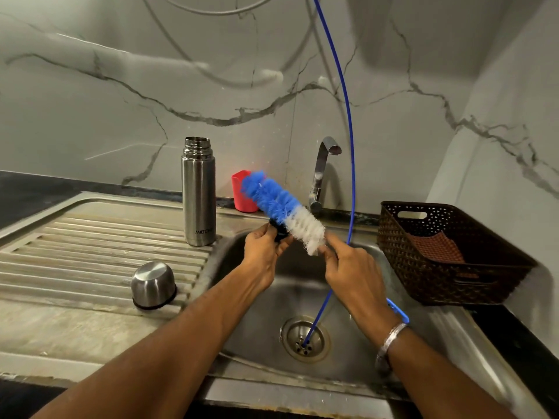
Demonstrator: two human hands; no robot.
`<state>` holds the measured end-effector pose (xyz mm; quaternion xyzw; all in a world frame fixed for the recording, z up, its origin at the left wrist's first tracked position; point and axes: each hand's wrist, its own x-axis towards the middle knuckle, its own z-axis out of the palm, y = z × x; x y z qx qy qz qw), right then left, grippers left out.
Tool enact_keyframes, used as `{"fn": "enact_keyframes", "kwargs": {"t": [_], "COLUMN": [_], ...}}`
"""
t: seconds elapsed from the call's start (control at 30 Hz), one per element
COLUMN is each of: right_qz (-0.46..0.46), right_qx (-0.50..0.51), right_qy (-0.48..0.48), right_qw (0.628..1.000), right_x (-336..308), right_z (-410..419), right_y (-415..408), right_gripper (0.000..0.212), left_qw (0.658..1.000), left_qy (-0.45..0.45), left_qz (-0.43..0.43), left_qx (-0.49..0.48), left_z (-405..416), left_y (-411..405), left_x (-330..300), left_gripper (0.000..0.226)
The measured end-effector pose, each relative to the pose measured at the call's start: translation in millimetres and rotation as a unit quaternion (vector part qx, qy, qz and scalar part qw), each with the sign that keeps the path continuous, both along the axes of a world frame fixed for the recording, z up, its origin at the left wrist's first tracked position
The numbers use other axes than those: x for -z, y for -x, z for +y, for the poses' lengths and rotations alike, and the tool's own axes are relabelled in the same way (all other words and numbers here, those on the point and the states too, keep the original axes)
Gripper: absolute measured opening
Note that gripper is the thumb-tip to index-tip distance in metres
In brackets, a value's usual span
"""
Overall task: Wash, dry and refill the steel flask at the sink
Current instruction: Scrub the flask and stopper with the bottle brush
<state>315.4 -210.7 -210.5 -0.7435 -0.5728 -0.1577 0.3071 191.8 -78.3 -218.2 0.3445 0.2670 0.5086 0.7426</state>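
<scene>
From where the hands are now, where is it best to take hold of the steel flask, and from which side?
Grip the steel flask around the middle of its straight body, probably coming from the right, the sink side. It stands upright and uncapped on the drainboard, so the smooth cylinder suits a wrap grip better than the narrow threaded neck. The left hand is nearest but holds a small dark object.

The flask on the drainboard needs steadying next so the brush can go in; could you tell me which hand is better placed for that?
Probably the left hand: it is nearer the flask, which stands open-mouthed to its left. It first has to drop the dark object it holds. The right hand holds the brush.
</scene>
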Motion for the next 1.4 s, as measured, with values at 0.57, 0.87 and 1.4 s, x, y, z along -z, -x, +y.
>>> {"fn": "enact_keyframes", "kwargs": {"t": [0.57, 0.87, 1.4], "right_qz": [0.115, 0.155, 0.540], "right_qx": [-0.014, -0.026, -0.063], "right_qy": [0.012, 0.013, 0.056], "right_qw": [0.993, 0.988, 0.838], "right_x": [-3, -3, 16], "right_z": [9, 7, 8], "right_y": [7, 10, -8], "right_gripper": [0.032, 0.031, 0.015], "left_qw": [0.999, 0.992, 0.985], "left_qy": [-0.027, -0.084, -0.131], "left_qz": [0.047, 0.096, 0.092], "left_qx": [0.003, 0.000, 0.066], "left_z": [-1, -7, -7], "left_y": [-2, -1, -1], "left_x": [3, 3, 4], "left_gripper": [0.027, 0.026, 0.031]}}
